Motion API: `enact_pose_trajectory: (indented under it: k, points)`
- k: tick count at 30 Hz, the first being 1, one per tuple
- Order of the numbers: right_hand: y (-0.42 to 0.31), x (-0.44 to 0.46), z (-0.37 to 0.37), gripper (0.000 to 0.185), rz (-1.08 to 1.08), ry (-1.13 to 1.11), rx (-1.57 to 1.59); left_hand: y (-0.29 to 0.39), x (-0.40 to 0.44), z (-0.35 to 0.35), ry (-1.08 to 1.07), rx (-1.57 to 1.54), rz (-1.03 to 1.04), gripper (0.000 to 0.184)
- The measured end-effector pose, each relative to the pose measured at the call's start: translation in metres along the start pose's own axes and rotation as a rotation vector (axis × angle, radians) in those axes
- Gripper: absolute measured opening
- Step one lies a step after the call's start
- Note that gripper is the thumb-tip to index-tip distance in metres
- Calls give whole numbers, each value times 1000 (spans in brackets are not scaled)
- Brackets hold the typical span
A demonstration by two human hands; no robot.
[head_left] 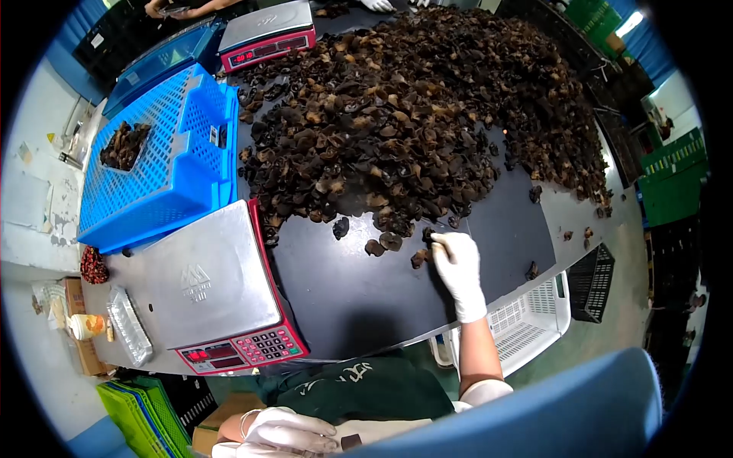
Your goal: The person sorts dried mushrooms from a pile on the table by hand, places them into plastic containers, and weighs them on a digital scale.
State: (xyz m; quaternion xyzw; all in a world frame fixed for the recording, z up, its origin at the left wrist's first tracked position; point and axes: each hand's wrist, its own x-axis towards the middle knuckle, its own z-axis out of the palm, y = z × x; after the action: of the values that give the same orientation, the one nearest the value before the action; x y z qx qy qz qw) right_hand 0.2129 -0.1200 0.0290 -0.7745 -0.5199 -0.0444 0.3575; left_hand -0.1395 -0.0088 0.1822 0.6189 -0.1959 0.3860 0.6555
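Note:
A large heap of dark brown, curled dried pieces, like wood ear fungus, point(366, 130) covers much of the dark table point(359, 298). My right hand point(458, 263), in a white glove, reaches over the table at the heap's near edge. Its fingers are pressed together at a small dark piece point(429, 235). Close by, a brown piece point(418, 259) lies loose. My left hand point(294, 431), also gloved in white, rests low in front of my body near the dark green apron point(359, 389). Its fingers lie extended, with nothing visibly held.
A red-framed scale point(210, 282) stands at left, below a blue basket point(145, 183) bearing a small pile. A second scale point(267, 27) is at the back, near other people's hands point(378, 4). A white crate point(527, 317) sits below the table's right edge.

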Motion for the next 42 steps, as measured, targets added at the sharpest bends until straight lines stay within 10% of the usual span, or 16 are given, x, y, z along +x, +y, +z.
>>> enact_pose_trajectory:
  k: [7,12,14,18,22,24,25,27,31,36,42]
  points:
    - [4,29,52,35,-91,-95,-109,0,6,-1,20,88,-58,45]
    - [14,32,-40,23,668,20,618,-3,14,-3,27,111,-87,44]
    - [50,17,-75,22,446,213,1744,-4,19,-3,30,105,-98,44]
    - [100,-5,-124,24,-298,457,2383,-5,28,7,30,99,-117,43]
    - [92,5,-100,28,72,723,2200,5,13,10,232,215,-216,31]
    - [75,14,-65,27,338,389,1901,7,-87,-20,-496,384,24,30]
    - [78,5,-44,25,413,366,1487,1,-40,-10,-496,385,20,30]
    - [81,-9,-23,23,572,422,1027,-7,43,15,190,23,-154,33]
    - [135,-48,-41,23,851,840,1204,-4,45,-2,108,5,-153,36]
    - [244,-127,-129,47,1163,1224,601,-8,37,-10,106,-23,-154,36]
    - [9,11,-47,12,526,314,233,-13,27,-13,83,-47,-180,35]
